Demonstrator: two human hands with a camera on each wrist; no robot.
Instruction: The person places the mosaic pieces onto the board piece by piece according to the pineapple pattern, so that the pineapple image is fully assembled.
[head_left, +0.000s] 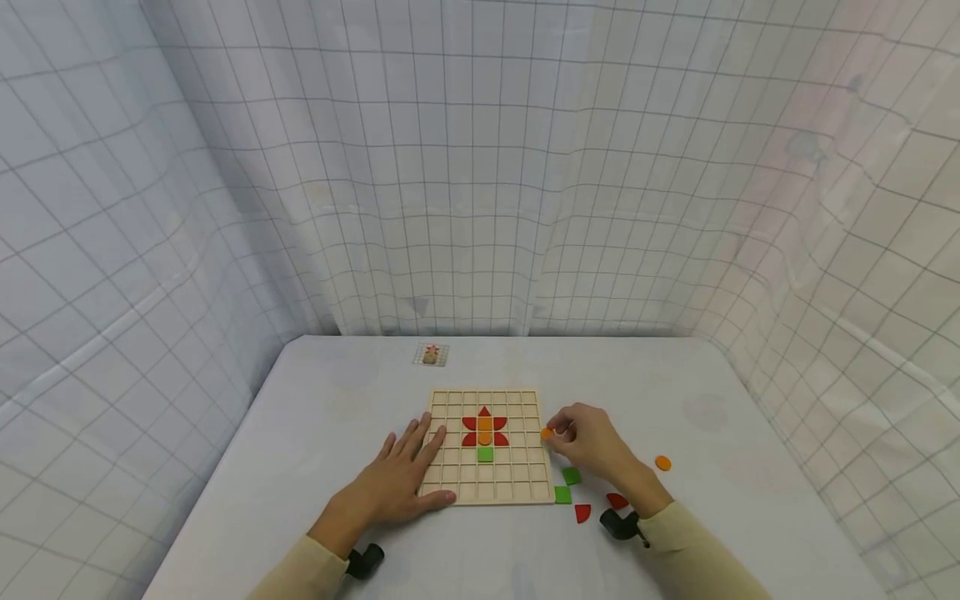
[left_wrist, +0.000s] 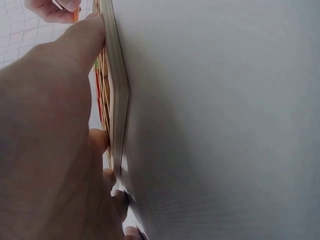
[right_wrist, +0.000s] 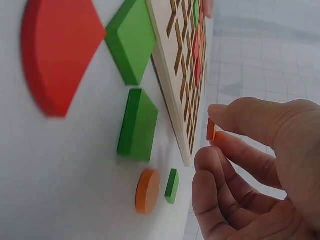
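Note:
A wooden grid board (head_left: 513,490) lies on the table with a pattern set in its cells: a red triangle (head_left: 484,412), several red quarter circles (head_left: 500,423), orange pieces (head_left: 484,424) down the middle and a green square (head_left: 485,455) below them. My left hand (head_left: 393,483) rests with spread fingers over the board's left edge, its thumb at the near edge. Just off the right edge, my right hand (head_left: 588,437) pinches a small orange piece (right_wrist: 211,130) between thumb and fingertip. The right wrist view shows that piece nearly edge-on.
Right of the board lie loose green squares (head_left: 572,476), red quarter circles (head_left: 582,513) and an orange disc (head_left: 663,463). Behind the board is a small card (head_left: 431,355) with a printed pattern. White gridded curtains (head_left: 465,167) enclose the table's back and sides.

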